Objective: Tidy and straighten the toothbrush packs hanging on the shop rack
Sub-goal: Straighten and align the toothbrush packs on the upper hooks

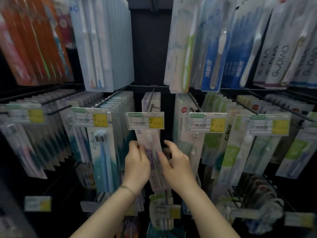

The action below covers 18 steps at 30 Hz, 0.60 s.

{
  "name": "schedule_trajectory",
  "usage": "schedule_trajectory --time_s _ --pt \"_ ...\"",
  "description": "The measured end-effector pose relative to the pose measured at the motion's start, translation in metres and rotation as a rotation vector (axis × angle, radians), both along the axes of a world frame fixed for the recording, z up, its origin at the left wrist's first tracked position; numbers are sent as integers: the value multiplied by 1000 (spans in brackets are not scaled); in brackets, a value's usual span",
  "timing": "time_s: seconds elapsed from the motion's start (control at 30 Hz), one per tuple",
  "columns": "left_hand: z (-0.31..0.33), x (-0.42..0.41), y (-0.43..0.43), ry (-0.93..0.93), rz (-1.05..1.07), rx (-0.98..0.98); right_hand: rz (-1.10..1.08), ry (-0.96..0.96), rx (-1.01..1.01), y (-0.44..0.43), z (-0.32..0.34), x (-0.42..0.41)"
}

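Your left hand point(137, 163) and right hand point(177, 163) both hold the pale pink toothbrush pack point(151, 143) at the centre of the middle row. Left fingers curl round its left edge; the right thumb lies on its front, with the fingers curled by its right edge. The pack hangs tilted, lower end swung toward your right. Its top sits behind a green-and-yellow price tag point(145, 120) at the tip of a black wire hook point(151, 100). A thin bracelet point(127, 188) circles your left wrist. A blue-brush pack point(103, 152) hangs just to the left, and a green-labelled pack point(230, 152) further right. White GUDIAO packs point(277, 57) hang upper right. The frame edges are blurred.
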<state>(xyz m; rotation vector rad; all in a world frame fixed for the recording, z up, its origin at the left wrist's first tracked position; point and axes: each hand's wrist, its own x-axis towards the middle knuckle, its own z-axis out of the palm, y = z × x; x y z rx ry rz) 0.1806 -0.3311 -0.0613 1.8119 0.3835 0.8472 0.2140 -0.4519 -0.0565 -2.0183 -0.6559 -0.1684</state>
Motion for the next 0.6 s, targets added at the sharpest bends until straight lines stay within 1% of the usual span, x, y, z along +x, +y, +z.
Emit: schedule_trajectory --time_s 0.07,0.1,0.27,0.37,0.5,0.6 --pt "3 0 2 4 -1 -20 23 86 17 10 5 5" --pt "4 1 2 8 -5 -34 31 98 32 13 8 6" --pt "7 6 4 32 9 -110 -3 14 41 24 20 14" --pt "10 5 3 -1 7 -145 -24 -18 34 26 25 14" --pt "22 6 3 -51 11 -112 -79 -27 89 28 33 12" --pt "27 8 4 -65 -13 -34 -101 13 144 28 32 14"
